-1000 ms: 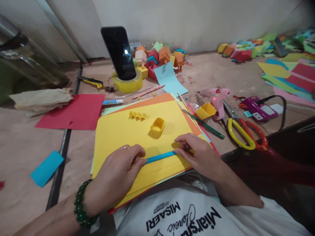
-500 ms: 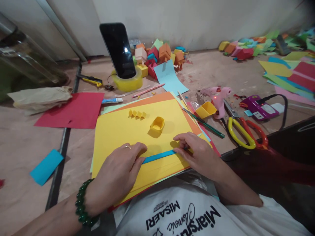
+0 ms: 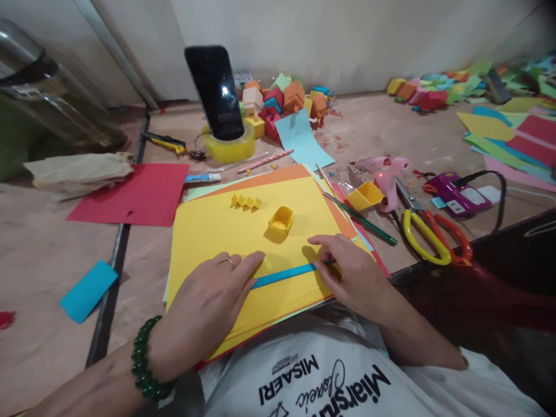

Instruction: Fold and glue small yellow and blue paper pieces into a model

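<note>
A narrow blue paper strip (image 3: 284, 273) lies across the stack of yellow sheets (image 3: 208, 231). My left hand (image 3: 212, 298), with a ring and a green bead bracelet, presses the strip's left end, fingers curved over it. The strip's right end is between the thumb and fingers of my right hand (image 3: 351, 275). Beyond the strip, a small open yellow paper box (image 3: 281, 220) sits on the sheets, and a zigzag-folded yellow piece (image 3: 245, 201) lies to its left.
Right of the stack are a green pencil (image 3: 365, 223), a yellow paper box (image 3: 365, 196), a pink glue gun (image 3: 388, 174) and scissors (image 3: 428, 237). Behind stand a phone (image 3: 216, 92) on a tape roll and folded paper pieces (image 3: 282, 101). Red paper (image 3: 139, 194) lies left.
The view has shifted slightly. My left index finger has straightened a little, and slightly more of the blue strip shows between my hands, which remain at its ends.
</note>
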{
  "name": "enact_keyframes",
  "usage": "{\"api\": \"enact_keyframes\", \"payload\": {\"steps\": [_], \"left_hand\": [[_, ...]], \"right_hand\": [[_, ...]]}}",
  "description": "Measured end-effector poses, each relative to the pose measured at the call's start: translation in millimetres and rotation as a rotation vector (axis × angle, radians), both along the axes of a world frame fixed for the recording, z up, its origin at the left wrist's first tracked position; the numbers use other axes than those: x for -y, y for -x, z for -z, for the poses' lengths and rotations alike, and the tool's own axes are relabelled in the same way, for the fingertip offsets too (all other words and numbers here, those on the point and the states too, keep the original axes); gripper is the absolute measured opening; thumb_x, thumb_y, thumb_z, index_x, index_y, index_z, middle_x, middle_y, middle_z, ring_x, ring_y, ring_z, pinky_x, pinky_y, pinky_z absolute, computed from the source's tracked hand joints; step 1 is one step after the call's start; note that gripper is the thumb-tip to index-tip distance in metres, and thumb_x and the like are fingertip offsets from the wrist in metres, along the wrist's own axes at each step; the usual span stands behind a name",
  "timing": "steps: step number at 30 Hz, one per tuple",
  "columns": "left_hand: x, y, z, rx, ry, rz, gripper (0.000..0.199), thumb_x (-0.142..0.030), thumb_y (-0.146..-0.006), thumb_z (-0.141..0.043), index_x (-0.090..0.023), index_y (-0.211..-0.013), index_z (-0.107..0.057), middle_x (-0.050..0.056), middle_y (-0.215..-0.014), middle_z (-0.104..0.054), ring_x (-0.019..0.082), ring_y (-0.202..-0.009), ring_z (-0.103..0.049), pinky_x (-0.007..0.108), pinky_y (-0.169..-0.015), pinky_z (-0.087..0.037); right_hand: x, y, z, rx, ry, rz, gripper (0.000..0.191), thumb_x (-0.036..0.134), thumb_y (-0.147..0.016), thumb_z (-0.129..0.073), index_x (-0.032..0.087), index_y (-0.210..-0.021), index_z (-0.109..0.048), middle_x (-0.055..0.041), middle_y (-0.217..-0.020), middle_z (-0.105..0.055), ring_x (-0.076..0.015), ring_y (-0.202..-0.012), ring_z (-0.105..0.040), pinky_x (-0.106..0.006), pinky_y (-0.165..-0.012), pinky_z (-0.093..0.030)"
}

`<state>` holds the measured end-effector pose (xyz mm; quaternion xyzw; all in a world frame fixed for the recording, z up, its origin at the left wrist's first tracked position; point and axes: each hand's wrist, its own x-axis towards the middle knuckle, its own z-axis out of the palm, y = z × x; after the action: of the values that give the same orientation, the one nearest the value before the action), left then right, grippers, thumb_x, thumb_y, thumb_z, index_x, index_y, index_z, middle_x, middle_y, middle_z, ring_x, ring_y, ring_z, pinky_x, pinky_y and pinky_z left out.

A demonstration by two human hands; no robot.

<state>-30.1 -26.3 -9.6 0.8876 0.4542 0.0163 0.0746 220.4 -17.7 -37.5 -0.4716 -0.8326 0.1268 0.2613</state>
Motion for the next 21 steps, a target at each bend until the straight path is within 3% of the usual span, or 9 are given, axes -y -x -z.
{"api": "enact_keyframes", "payload": {"steps": [4,6,10,13,17,21], "left_hand": [[-2.3,2.6,-2.5,-0.081,-0.048,0.171,0.064,-0.005,-0.083,-0.045,-0.033,-0.139,-0.036,0.006,-0.090,-0.055,0.022,-0.075,-0.050,0.035,-0.069,-0.039],[-3.4,1.8,-5.2,-0.097,-0.047,0.246,0.068,-0.005,-0.081,-0.048,-0.036,-0.139,-0.035,0.005,-0.091,-0.054,0.021,-0.077,-0.050,0.035,-0.071,-0.037],[-4.2,-2.1,-10.4,-0.109,-0.074,0.277,0.051,-0.009,-0.087,-0.047,-0.032,-0.132,-0.046,0.005,-0.085,-0.055,0.021,-0.078,-0.050,0.034,-0.071,-0.034],[-3.5,-4.3,-12.0,-0.110,-0.098,0.288,0.042,-0.012,-0.089,-0.045,-0.031,-0.126,-0.052,0.006,-0.084,-0.056,0.022,-0.077,-0.051,0.035,-0.070,-0.034],[-1.6,-4.8,-14.7,-0.096,-0.114,0.283,0.033,-0.014,-0.089,-0.047,-0.028,-0.116,-0.058,0.006,-0.083,-0.057,0.021,-0.075,-0.052,0.035,-0.070,-0.035],[2.8,-0.2,-17.2,-0.098,-0.150,0.269,0.025,-0.013,-0.089,-0.047,-0.024,-0.106,-0.062,0.006,-0.082,-0.059,0.021,-0.074,-0.053,0.036,-0.071,-0.038]], "right_hand": [[0.6,2.0,-4.7,0.081,-0.101,-0.010,0.036,0.006,-0.084,-0.043,0.020,-0.116,-0.052,-0.0070,-0.090,-0.060,-0.0205,-0.082,-0.056,-0.032,-0.070,-0.047],[0.0,4.2,-7.8,0.139,-0.182,-0.069,0.035,0.003,-0.085,-0.042,0.023,-0.110,-0.056,-0.0071,-0.095,-0.061,-0.0204,-0.086,-0.054,-0.033,-0.074,-0.044],[-3.6,7.0,-10.8,0.225,-0.320,-0.308,0.030,0.006,-0.091,-0.041,0.024,-0.103,-0.062,-0.0053,-0.095,-0.065,-0.0196,-0.089,-0.051,-0.035,-0.078,-0.038],[-6.5,4.1,-9.8,0.283,-0.336,-0.439,0.025,0.014,-0.096,-0.040,0.020,-0.106,-0.062,-0.0062,-0.095,-0.067,-0.0206,-0.089,-0.051,-0.035,-0.075,-0.037],[-7.2,-9.8,-4.7,0.293,-0.294,-0.477,0.025,0.018,-0.098,-0.039,0.015,-0.107,-0.062,-0.0073,-0.095,-0.068,-0.0216,-0.090,-0.052,-0.036,-0.076,-0.038],[-5.2,-27.9,-0.8,0.244,-0.288,-0.427,0.027,0.014,-0.098,-0.037,0.015,-0.106,-0.062,-0.0071,-0.096,-0.069,-0.0215,-0.090,-0.052,-0.036,-0.076,-0.041]]}}
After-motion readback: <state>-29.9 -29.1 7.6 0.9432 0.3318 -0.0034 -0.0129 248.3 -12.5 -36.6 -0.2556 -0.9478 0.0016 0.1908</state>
